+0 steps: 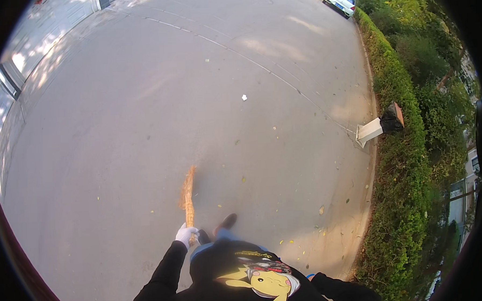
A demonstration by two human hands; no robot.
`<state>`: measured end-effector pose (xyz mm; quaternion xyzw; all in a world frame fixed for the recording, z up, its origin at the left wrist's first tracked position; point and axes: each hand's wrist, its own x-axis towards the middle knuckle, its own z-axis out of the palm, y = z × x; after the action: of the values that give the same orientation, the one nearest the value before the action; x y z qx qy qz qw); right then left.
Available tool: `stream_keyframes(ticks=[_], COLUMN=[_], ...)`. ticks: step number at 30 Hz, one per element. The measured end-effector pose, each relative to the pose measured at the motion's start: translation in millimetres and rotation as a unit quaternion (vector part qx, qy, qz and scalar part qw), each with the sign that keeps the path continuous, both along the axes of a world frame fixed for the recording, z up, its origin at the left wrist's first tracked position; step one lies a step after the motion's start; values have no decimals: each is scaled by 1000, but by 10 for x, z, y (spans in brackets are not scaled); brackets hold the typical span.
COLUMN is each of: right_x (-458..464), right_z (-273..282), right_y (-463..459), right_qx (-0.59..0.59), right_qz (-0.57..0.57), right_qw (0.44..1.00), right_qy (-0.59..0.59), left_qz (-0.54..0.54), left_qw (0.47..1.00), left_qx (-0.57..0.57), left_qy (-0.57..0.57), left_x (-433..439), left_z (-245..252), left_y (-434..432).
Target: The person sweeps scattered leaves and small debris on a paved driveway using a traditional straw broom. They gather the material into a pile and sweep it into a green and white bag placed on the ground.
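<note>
My left hand (187, 234), in a white glove, is closed around the handle of a straw hand broom (189, 199). The broom points ahead of me, its orange-brown bristles held over the grey pavement. Of my right arm only the black sleeve (340, 290) and a bit of blue at the wrist show at the lower right; the hand itself is mostly hidden, and what it holds cannot be seen. A white scrap (244, 97) lies on the pavement farther ahead, and small yellow leaves (291, 242) are scattered to the right of my feet.
A kerb and a trimmed hedge (404, 183) run along the right. Beside the kerb stands a pale post (369, 132) with a black-covered top. A white car (340, 0) is parked far ahead. Pale garage-like doors (63, 15) line the far left. A brown shoe (229, 221) is on the pavement.
</note>
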<state>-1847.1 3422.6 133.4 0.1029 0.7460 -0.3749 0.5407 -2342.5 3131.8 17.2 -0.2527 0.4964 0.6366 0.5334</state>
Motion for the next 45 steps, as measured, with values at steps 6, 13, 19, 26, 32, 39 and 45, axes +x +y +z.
stream_keyframes(ticks=[6, 13, 19, 26, 32, 39, 45], right_x=[120, 77, -44, -117, 29, -322, -918], right_z=[-1241, -2108, -2450, -1987, -1223, -954, -671], right_y=[614, 1191, 1594, 1689, 1606, 1739, 2122], right_qx=[52, 68, 14, 37, 39, 39, 39], right_qz=[-76, -72, 8, -124, -188, -231, -207], right_qw=[994, 995, 995, 992, 981, 971, 976], right_qy=[-62, -29, -97, -9, -36, -51, -49], left_qz=[-91, -169, -149, -71, -93, -411, -331], left_qw=[989, 936, 974, 984, 992, 910, 899], left_qx=[7, 111, 142, -70, -60, -59, 52], left_qy=[-118, -287, -93, 149, -59, -18, -281], left_x=[130, -206, -423, -1204, -1529, -62, -528], left_z=[-755, -712, -351, -565, -1321, -1515, -1014], left_y=[538, 1567, 2041, 2532, 3466, 4200, 4444])
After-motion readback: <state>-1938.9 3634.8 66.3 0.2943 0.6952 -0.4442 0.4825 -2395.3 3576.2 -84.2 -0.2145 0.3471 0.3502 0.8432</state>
